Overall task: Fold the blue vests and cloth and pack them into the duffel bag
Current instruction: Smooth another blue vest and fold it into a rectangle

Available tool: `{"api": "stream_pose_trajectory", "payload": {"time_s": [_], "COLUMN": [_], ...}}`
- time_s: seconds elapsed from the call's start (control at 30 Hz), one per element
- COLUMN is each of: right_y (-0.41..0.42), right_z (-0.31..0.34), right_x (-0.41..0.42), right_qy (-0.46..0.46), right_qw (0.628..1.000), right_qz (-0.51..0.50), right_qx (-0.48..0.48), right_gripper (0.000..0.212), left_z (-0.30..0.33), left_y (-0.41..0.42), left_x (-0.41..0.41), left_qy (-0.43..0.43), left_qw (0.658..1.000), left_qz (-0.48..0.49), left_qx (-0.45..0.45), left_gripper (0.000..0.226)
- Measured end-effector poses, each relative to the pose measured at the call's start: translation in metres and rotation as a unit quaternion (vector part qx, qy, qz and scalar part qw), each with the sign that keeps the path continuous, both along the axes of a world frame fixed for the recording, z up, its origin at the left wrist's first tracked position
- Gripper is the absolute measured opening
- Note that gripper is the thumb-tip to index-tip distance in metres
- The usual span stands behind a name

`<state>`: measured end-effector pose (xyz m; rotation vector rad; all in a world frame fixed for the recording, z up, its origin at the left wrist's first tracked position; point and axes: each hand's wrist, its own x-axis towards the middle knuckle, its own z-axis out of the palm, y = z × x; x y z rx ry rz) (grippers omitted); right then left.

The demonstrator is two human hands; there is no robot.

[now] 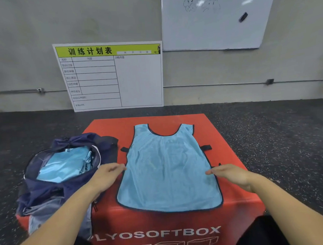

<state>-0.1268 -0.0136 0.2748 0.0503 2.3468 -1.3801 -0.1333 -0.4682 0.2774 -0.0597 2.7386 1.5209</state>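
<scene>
Flat mesh-ish vest [168, 170], dk trim.

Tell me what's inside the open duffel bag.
The duffel bag holds light blue fabric, apparently folded vests. How many pieces there are, and anything beneath them, is hidden by the top layer and the bag's walls.

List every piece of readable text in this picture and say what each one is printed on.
"训练计划表": green header of the training plan board leaning on the wall.
"训练内容": top of that board's right column.
Left-column row labels and the date fields: too blurred to read.
"LYOSOFTBOX": front face of the red plyo box; its first letter is hidden.
Whiteboard: only a scribbled drawing, no words.
Blue vest and duffel bag: no text visible.
</scene>
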Motion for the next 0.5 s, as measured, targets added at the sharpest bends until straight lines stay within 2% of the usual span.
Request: {"api": "stream_pose_trajectory", "payload": {"time_s": [0.17,0.2,0.3,0.37,0.5], "right_y": [-0.025,-0.032,-0.053,-0.070,-0.111], "right_z": [-0.022,-0.032,-0.059,-0.074,-0.088], "right_x": [-0.036,-0.045,-0.077,-0.100,-0.153], "right_qy": [0.086,0.109,0.166,0.205,0.284], "right_qw": [0.996,0.993,0.974,0.955,0.921], "right_qz": [-0.023,-0.023,0.021,0.034,0.045], "right_qx": [0.017,0.041,0.154,0.211,0.263], "right_gripper": [0.027,0.028,0.043,0.052,0.057], "left_z": [-0.015,-0.021,-0.041,-0.052,-0.069], "left_y": [0.025,0.029,0.043,0.051,0.065], "left_x": [-0.038,-0.049,-0.083,-0.109,-0.169], "left_qy": [0.011,0.013,0.039,0.065,0.108], "left_qw": [0.999,0.998,0.988,0.972,0.938], "left_qz": [-0.026,-0.032,-0.042,-0.066,-0.088], "left_qx": [-0.020,-0.049,-0.145,-0.215,-0.318], "left_gripper": [0.019,0.019,0.042,0.049,0.056]}}
